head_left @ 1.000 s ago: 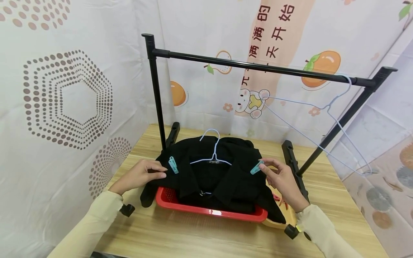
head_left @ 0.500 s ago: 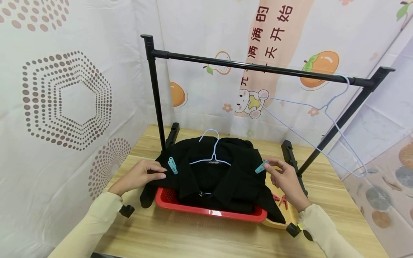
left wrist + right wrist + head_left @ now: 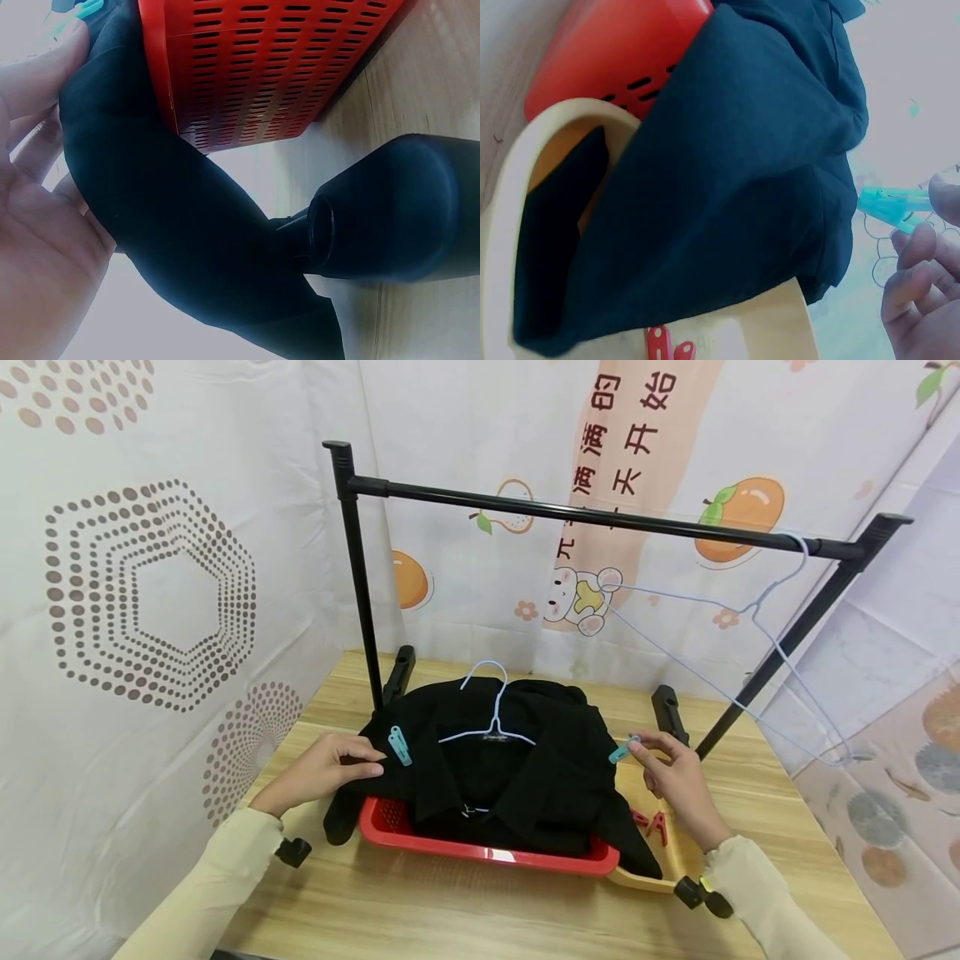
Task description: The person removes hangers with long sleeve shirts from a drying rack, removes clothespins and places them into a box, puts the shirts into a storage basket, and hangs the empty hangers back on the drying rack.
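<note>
A black collared shirt (image 3: 517, 777) lies over a red basket (image 3: 487, 853), with a light-blue wire hanger (image 3: 497, 697) inside its neck, hook up. My left hand (image 3: 324, 774) pinches the shirt near its left shoulder; in the left wrist view the thumb (image 3: 45, 71) lies at the cloth's edge, fingers partly hidden behind. Beside those fingertips a teal clothespin (image 3: 400, 746) sits on the shirt. My right hand (image 3: 675, 781) pinches another teal clothespin (image 3: 622, 752) by its handle end. In the right wrist view, this clothespin's (image 3: 892, 202) tip overlaps the shirt's edge.
A black rack's bar (image 3: 570, 513) crosses above, with a bare blue hanger (image 3: 678, 597) hung at its right end. Right of the basket, a yellow tray (image 3: 678, 852) under the sleeve holds red clothespins (image 3: 660, 827). Black rack feet (image 3: 667, 714) stand on the wooden table.
My right hand has moved right with its clothespin, from over the shirt's right shoulder to just past its edge, uncovering more of the tray. My left hand stays at the shirt.
</note>
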The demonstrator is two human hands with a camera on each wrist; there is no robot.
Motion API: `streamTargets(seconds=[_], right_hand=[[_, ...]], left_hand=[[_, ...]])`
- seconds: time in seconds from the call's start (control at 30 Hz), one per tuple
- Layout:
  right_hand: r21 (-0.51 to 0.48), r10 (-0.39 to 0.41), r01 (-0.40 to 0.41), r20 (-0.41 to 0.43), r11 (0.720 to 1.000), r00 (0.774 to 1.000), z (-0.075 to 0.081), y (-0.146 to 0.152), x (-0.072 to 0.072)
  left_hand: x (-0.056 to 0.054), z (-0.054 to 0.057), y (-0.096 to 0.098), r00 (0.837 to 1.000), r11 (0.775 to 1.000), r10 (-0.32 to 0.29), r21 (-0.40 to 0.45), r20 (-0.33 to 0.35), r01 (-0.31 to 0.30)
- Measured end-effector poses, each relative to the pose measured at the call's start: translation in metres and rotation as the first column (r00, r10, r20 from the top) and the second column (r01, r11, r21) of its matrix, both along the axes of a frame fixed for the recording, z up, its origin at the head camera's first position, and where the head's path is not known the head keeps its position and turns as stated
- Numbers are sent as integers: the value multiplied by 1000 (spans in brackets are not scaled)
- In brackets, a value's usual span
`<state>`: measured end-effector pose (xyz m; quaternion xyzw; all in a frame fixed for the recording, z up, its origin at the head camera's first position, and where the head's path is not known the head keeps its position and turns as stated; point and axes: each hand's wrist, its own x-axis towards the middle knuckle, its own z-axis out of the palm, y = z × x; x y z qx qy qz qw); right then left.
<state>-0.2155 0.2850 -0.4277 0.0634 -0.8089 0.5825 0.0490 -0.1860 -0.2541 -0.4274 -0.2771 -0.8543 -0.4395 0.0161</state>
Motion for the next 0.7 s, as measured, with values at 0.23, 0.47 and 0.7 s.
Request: streamTargets(seconds=[0.23, 0.47, 0.7], right_hand=[[26, -20, 19, 22, 999, 1000, -6, 11, 0], [54, -68, 65, 57, 996, 996, -13, 25, -2], [84, -99, 96, 42, 992, 994, -22, 41, -5]], left_hand=[[0, -1, 0, 1000, 1000, 3, 1, 0, -3], [0, 0, 0, 1000, 1000, 10, 1, 8, -10], [0, -1, 0, 1000, 1000, 4, 9, 6, -4]])
